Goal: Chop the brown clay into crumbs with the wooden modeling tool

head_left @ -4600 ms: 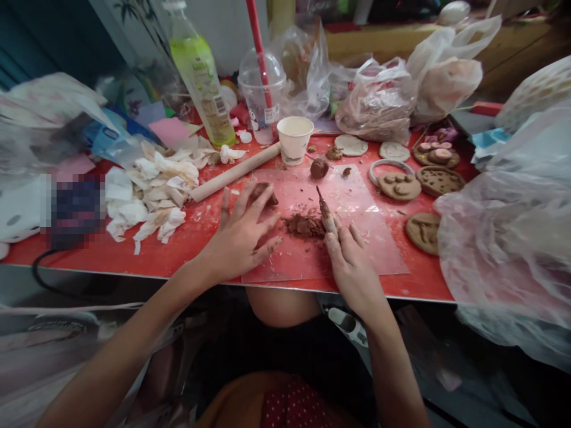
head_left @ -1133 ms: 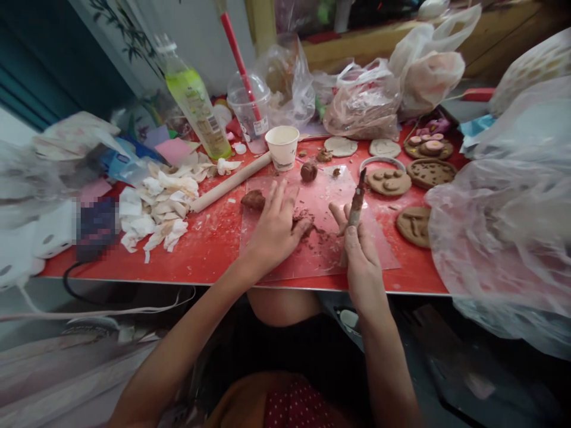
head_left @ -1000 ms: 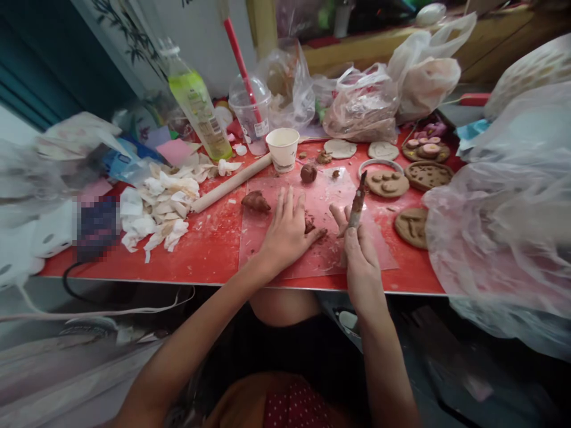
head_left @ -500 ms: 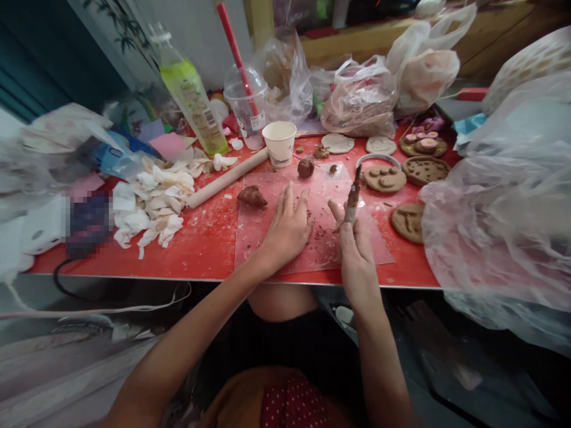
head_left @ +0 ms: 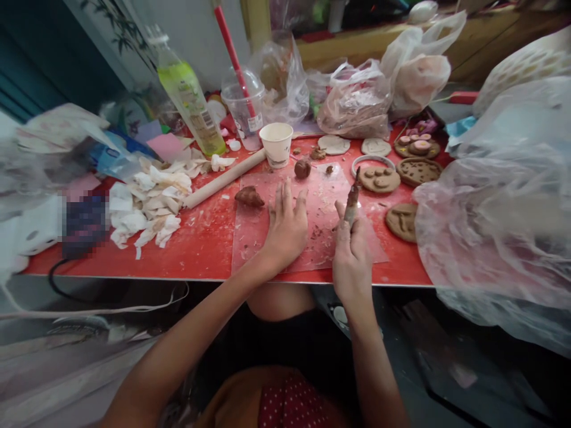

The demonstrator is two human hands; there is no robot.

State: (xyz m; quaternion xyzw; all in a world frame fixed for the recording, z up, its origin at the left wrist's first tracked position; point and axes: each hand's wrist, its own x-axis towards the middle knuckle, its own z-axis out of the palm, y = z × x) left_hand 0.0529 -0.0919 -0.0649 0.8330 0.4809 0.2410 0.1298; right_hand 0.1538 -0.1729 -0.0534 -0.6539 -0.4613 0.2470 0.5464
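My left hand (head_left: pixel 286 229) lies palm down on a clear plastic sheet (head_left: pixel 252 241), its fingers stretched out and slightly apart. Clay crumbs are scattered on the sheet around it. To its left sits a brown clay lump (head_left: pixel 249 197), and just beyond the fingertips is a rounder clay ball (head_left: pixel 302 169). My right hand (head_left: pixel 353 252), near the sheet's right side, grips a slim pointed tool (head_left: pixel 354 199) smeared with brown clay, its tip upward. Further right are a clay disc with raised ovals (head_left: pixel 379 180) and another clay disc (head_left: pixel 401 223) partly under plastic.
A paper cup (head_left: pixel 276 148) and a rolling pin (head_left: pixel 225 179) stand and lie behind the sheet. Crumpled tissues (head_left: pixel 151 205) are heaped left. A green-labelled bottle (head_left: pixel 191 101) and a plastic cup with straw (head_left: pixel 245 113) are behind. A large plastic bag (head_left: pixel 486 220) overhangs the right edge.
The left hand's fingers have straightened and point more directly forward. The right hand keeps the tool upright, its fingers drawn in a little. The whole view has shifted slightly.
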